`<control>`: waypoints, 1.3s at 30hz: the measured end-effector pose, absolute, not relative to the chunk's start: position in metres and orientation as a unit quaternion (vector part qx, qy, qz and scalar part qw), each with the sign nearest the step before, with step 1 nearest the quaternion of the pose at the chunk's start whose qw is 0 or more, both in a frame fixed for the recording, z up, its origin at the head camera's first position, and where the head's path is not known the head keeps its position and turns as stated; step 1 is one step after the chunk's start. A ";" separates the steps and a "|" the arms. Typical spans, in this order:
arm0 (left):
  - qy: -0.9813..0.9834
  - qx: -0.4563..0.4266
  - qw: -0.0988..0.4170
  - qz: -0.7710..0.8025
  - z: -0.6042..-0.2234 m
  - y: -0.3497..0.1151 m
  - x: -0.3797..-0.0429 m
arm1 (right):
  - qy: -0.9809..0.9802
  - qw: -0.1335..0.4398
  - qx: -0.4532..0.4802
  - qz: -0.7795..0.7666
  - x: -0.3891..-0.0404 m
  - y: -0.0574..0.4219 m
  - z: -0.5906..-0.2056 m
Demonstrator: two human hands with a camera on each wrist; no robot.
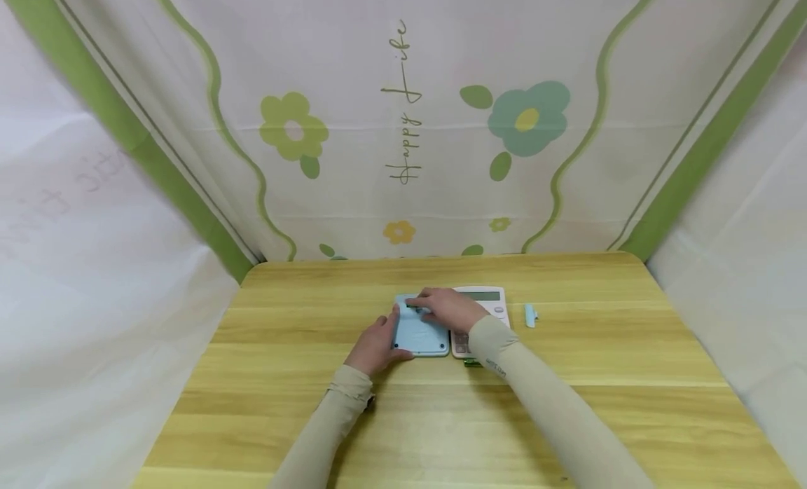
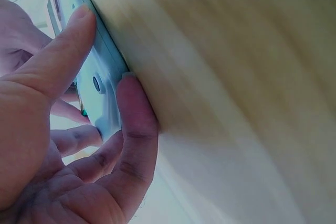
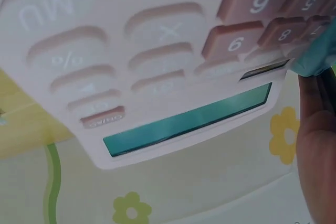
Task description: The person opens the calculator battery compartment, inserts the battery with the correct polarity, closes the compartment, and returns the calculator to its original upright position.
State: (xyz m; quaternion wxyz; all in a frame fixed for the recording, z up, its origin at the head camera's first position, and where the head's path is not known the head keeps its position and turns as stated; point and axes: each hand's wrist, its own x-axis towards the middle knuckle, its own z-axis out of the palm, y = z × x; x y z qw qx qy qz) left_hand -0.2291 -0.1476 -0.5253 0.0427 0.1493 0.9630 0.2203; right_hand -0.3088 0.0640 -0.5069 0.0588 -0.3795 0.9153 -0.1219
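Observation:
A light blue calculator [image 1: 421, 338] lies with its back up, screws showing at its corners. My left hand [image 1: 375, 344] grips it along the left side; in the left wrist view the thumb lies on the back and the curled fingers [image 2: 137, 124] hold its edge. Reaching across from the right, my right hand [image 1: 450, 308] pinches a small green battery [image 1: 412, 306] at the far end of the blue calculator. Its fingers partly hide the battery and the slot around it. In the right wrist view, only part of my right hand [image 3: 317, 140] shows at the edge.
Close to the right stands a pink-and-white calculator [image 1: 482, 288], keys up, partly under my right forearm. Another green battery [image 1: 473, 363] lies by its near edge. Farther right is a small light blue battery cover [image 1: 530, 316] on the wooden table [image 1: 403, 426]. A flowered curtain [image 1: 353, 188] hangs behind.

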 end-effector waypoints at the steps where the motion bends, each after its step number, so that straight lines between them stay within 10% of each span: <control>1: 0.963 0.150 0.043 0.221 -0.526 -0.147 -0.229 | 0.916 0.060 -0.379 -0.122 -0.309 0.065 -0.507; 39: 0.962 0.137 0.053 0.232 -0.522 -0.148 -0.230 | 0.921 0.059 -0.367 -0.116 -0.302 0.074 -0.502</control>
